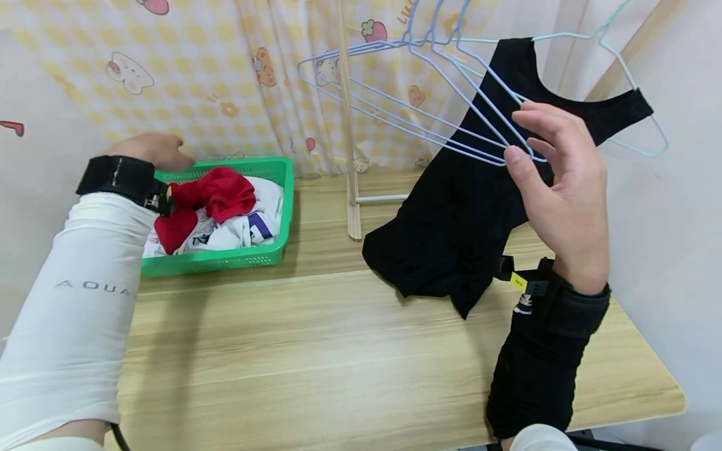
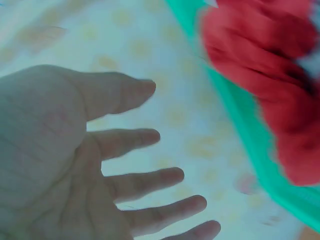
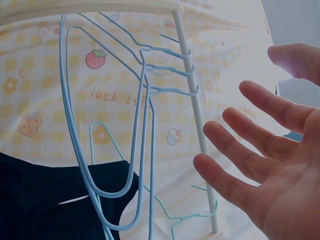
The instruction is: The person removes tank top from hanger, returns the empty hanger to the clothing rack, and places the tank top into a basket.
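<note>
My left hand (image 1: 152, 150) is over the back left rim of a green basket (image 1: 225, 259), fingers stretched and spread. It holds nothing; in the left wrist view red cloth (image 2: 255, 75) lies beyond the fingertips. White clothes (image 1: 271, 194) with dark markings share the basket. On the other side, my right hand (image 1: 570, 188) is raised near the ends of several blue wire hangers (image 3: 120, 228). Its fingers are loosely bent, and the right wrist view shows a gap between them and the hangers. A black sleeveless top (image 1: 445, 219) hangs on a mint-green hanger (image 1: 572, 34) behind them.
The hangers hook over a pale rod (image 3: 197, 112) of a rack with a wooden post (image 1: 345, 125). A wood-grain table (image 1: 316, 351) carries basket and rack. A yellow checked curtain (image 1: 209, 69) covers the back; walls stand at both sides.
</note>
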A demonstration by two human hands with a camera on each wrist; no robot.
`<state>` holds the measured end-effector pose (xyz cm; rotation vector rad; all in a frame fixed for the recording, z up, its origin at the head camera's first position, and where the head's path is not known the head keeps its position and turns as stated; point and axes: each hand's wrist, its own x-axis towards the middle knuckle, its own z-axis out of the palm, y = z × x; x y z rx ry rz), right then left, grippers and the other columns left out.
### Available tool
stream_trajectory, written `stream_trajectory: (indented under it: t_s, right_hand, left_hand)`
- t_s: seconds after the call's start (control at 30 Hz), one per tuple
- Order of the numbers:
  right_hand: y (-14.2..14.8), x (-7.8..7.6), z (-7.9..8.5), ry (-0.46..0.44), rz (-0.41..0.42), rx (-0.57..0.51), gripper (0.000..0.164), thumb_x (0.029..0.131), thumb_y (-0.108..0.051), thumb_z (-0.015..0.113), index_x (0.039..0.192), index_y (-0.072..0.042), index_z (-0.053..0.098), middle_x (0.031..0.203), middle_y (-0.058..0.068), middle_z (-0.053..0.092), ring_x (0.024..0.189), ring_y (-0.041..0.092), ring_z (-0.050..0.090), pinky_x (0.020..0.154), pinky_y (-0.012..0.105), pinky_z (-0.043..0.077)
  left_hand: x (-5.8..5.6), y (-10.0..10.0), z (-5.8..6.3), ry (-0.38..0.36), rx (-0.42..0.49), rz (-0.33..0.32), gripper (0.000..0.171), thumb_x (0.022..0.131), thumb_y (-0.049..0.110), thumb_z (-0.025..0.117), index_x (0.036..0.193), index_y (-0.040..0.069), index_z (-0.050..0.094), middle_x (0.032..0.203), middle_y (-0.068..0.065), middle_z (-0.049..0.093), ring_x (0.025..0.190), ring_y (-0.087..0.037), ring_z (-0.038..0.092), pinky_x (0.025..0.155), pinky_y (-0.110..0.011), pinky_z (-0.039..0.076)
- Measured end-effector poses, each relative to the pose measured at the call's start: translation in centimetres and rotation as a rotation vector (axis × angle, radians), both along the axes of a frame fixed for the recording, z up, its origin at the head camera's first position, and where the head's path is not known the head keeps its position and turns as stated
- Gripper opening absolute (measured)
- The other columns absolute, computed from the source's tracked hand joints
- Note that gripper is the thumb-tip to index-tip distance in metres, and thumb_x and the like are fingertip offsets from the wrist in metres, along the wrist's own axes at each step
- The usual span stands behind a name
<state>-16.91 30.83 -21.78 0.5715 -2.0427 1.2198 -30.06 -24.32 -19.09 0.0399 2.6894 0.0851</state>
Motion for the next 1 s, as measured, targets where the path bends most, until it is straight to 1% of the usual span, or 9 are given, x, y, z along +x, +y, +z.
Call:
stream_trajectory:
  t_s: [0.1, 0.17, 0.23, 0.33, 0.5, 0.63, 0.77, 0.9, 1.0]
  right_hand:
    - [0.0, 0.1, 0.0, 0.002, -0.004, 0.01, 0.04, 0.105, -0.017, 0.066, 0.144, -0.009, 0.067, 0.154, 0.001, 0.06, 0.144, 0.022, 0.054, 0.118, 0.031, 0.048]
    - [0.0, 0.1, 0.0, 0.002, -0.002, 0.013, 0.04, 0.105, -0.017, 0.066, 0.145, -0.009, 0.067, 0.154, 0.002, 0.06, 0.144, 0.022, 0.054, 0.117, 0.031, 0.048]
    - [-0.1, 0.1, 0.0, 0.001, 0.003, 0.011, 0.04, 0.105, -0.016, 0.066, 0.145, -0.009, 0.067, 0.154, 0.003, 0.06, 0.143, 0.022, 0.054, 0.117, 0.031, 0.048]
    - [-0.2, 0.1, -0.1, -0.002, 0.013, 0.008, 0.041, 0.105, -0.016, 0.066, 0.145, -0.009, 0.067, 0.154, 0.003, 0.06, 0.144, 0.023, 0.054, 0.117, 0.03, 0.048]
    - [-0.4, 0.1, -0.2, -0.002, 0.013, 0.018, 0.042, 0.105, -0.016, 0.066, 0.146, -0.008, 0.066, 0.154, 0.001, 0.06, 0.144, 0.022, 0.053, 0.117, 0.029, 0.049]
    - [-0.7, 0.0, 0.0, 0.005, 0.011, 0.046, 0.043, 0.105, -0.016, 0.066, 0.147, -0.006, 0.065, 0.156, 0.003, 0.06, 0.145, 0.02, 0.054, 0.118, 0.03, 0.049]
    - [-1.3, 0.0, 0.0, 0.005, 0.015, 0.074, 0.043, 0.105, -0.014, 0.066, 0.147, -0.002, 0.064, 0.157, 0.008, 0.059, 0.147, 0.019, 0.053, 0.118, 0.029, 0.049]
    - [-1.9, 0.1, 0.0, -0.017, 0.022, 0.08, 0.043, 0.104, -0.01, 0.066, 0.146, -0.002, 0.065, 0.157, 0.008, 0.059, 0.146, 0.016, 0.052, 0.118, 0.028, 0.048]
    - [-2.3, 0.1, 0.0, -0.029, 0.022, 0.084, 0.043, 0.103, -0.009, 0.067, 0.146, -0.004, 0.066, 0.156, 0.004, 0.06, 0.145, 0.013, 0.053, 0.117, 0.026, 0.048]
  left_hand:
    - [0.0, 2.3, 1.8, 0.105, -0.012, -0.041, 0.075, 0.112, 0.033, 0.032, 0.162, -0.019, 0.012, 0.164, -0.048, 0.017, 0.149, -0.069, 0.023, 0.12, -0.08, 0.026]
    - [0.4, 4.1, 2.8, 0.203, -0.008, -0.056, 0.072, 0.112, 0.031, 0.033, 0.164, -0.016, 0.015, 0.164, -0.047, 0.021, 0.149, -0.068, 0.026, 0.119, -0.08, 0.028]
    - [1.2, 6.0, 3.5, 0.304, 0.001, -0.063, 0.07, 0.112, 0.029, 0.033, 0.165, -0.014, 0.018, 0.165, -0.046, 0.023, 0.149, -0.066, 0.029, 0.117, -0.08, 0.032]
    - [3.0, 9.0, 4.4, 0.439, 0.039, -0.063, 0.067, 0.113, 0.028, 0.034, 0.167, -0.009, 0.021, 0.167, -0.044, 0.024, 0.151, -0.062, 0.03, 0.119, -0.078, 0.033]
    - [7.0, 13.3, 5.1, 0.655, 0.091, -0.103, 0.062, 0.114, 0.027, 0.037, 0.167, -0.004, 0.03, 0.168, -0.038, 0.031, 0.152, -0.06, 0.035, 0.12, -0.075, 0.035]
    - [10.2, 16.0, 4.9, 0.816, 0.163, -0.13, 0.057, 0.115, 0.028, 0.044, 0.165, 0.001, 0.039, 0.168, -0.031, 0.038, 0.153, -0.055, 0.038, 0.119, -0.073, 0.039]
    - [12.6, 18.0, 4.0, 0.895, 0.271, -0.139, 0.057, 0.114, 0.031, 0.052, 0.165, 0.006, 0.043, 0.169, -0.024, 0.041, 0.156, -0.045, 0.039, 0.123, -0.066, 0.039]
    - [14.2, 19.4, 2.6, 0.967, 0.381, -0.169, 0.056, 0.113, 0.031, 0.057, 0.162, 0.007, 0.048, 0.164, -0.02, 0.049, 0.154, -0.039, 0.044, 0.121, -0.06, 0.044]
    - [14.9, 20.3, 1.4, 1.009, 0.45, -0.196, 0.053, 0.113, 0.03, 0.058, 0.159, 0.006, 0.052, 0.16, -0.019, 0.053, 0.15, -0.038, 0.047, 0.116, -0.058, 0.05]
